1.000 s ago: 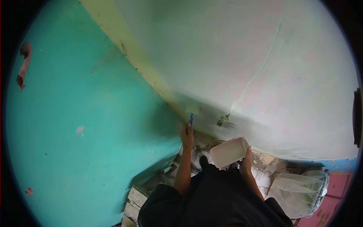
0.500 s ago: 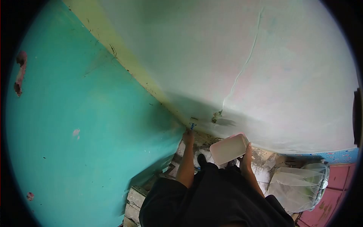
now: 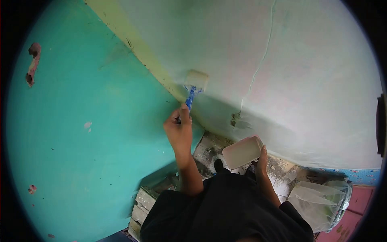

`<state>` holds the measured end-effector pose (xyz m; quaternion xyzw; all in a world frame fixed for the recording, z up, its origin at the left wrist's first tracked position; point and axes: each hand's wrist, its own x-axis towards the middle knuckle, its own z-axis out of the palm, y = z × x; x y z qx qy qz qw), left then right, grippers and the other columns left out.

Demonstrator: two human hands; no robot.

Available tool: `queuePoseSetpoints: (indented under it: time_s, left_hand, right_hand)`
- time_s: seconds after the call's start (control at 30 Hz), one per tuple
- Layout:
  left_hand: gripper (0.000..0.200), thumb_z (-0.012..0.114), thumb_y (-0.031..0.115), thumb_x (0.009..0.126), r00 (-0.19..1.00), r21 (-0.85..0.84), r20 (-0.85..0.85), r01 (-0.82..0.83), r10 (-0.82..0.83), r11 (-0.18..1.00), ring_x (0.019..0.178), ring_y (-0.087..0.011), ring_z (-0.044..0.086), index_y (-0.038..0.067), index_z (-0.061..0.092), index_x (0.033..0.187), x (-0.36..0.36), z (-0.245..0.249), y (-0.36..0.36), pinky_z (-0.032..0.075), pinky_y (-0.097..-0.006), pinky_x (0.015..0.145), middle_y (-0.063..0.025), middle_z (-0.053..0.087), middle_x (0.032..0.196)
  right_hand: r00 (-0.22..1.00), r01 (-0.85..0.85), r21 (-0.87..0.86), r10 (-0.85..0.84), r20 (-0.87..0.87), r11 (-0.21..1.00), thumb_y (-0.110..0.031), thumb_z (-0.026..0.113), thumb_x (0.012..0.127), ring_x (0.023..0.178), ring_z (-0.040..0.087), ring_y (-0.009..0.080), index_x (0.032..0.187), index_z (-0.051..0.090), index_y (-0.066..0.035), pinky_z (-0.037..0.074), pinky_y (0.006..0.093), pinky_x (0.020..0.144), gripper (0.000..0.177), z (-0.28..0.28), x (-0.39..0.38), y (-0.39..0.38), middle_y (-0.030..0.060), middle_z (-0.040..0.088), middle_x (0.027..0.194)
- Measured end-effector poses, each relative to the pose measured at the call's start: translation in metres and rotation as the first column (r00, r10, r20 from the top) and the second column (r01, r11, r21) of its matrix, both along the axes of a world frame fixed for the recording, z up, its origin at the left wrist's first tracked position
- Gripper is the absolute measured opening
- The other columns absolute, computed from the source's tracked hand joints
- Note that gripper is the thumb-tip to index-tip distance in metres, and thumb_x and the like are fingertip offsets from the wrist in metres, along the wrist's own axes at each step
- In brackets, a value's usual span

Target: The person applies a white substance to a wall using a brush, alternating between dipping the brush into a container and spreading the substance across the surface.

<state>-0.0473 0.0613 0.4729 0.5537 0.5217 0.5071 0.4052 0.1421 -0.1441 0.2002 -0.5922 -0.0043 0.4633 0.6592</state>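
Across most of the view stand two walls meeting at a corner: a pale wall (image 3: 318,76) to the right and a turquoise wall (image 3: 100,157) to the left. Low on the right, near the pale wall's foot, sits a translucent plastic bag (image 3: 308,201). A shallow tray (image 3: 242,152) is held out before the body, above the floor. The left hand (image 3: 178,128) is raised on a bent elbow, forearm nearly upright, its fingers curled shut round the handle of a blue-handled tool (image 3: 190,99). The tool's broad pale head points up at the pale wall; whether it touches cannot be told. The right hand (image 3: 261,162) reaches forward, lower, cupping the tray's right end, its fingers partly hidden.
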Motion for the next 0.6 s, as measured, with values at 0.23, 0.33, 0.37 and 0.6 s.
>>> queuePoseSetpoints:
  time_s: [0.23,0.33,0.37,0.6]
  left_hand:
    - [0.033,0.056,0.023,0.1,0.978,0.173,0.188,0.056,-0.089,0.983,0.057,-0.0036,0.039,0.003,0.056,0.074,0.015,-0.056,0.012,0.029,-0.0222,0.051,0.0039,0.046,0.062]
    - [0.036,0.055,0.03,0.1,0.993,0.137,0.046,0.098,-0.106,0.986,0.058,-0.0091,0.043,0.0,0.059,0.082,0.015,-0.174,0.016,0.035,-0.0282,0.053,0.0004,0.048,0.063]
    - [0.038,0.054,0.033,0.1,0.995,0.119,-0.064,0.082,-0.075,0.99,0.058,-0.0118,0.044,-0.001,0.059,0.085,0.015,-0.207,0.011,0.037,-0.031,0.054,-0.0017,0.049,0.063]
    - [0.033,0.054,0.028,0.096,0.918,-0.089,-0.392,0.031,-0.063,0.996,0.062,-0.032,0.057,-0.003,0.064,0.091,-0.009,-0.394,-0.001,0.044,-0.0409,0.059,-0.0201,0.06,0.07]
  right_hand:
    - [1.0,0.002,0.041,-0.003,0.003,0.999,-0.063,0.036,0.097,0.127,0.046,0.0287,0.138,0.037,-0.01,0.049,0.0527,0.093,0.067,0.0,0.002,0.0,0.014,0.043,0.137]
    - [1.0,0.015,0.049,-0.016,0.013,0.999,-0.063,0.036,0.097,0.127,0.045,0.0288,0.138,0.038,-0.011,0.048,0.0535,0.094,0.065,0.005,0.004,-0.003,0.0133,0.043,0.136]
    - [1.0,0.027,0.06,-0.028,0.011,0.998,-0.062,0.036,0.098,0.127,0.045,0.0289,0.138,0.037,-0.012,0.047,0.054,0.094,0.065,0.004,0.005,-0.005,0.0131,0.043,0.136]
    - [0.998,0.06,0.035,-0.061,0.011,0.998,-0.061,0.036,0.098,0.128,0.043,0.0291,0.138,0.037,-0.013,0.045,0.0573,0.094,0.062,0.013,0.009,-0.014,0.013,0.041,0.137]
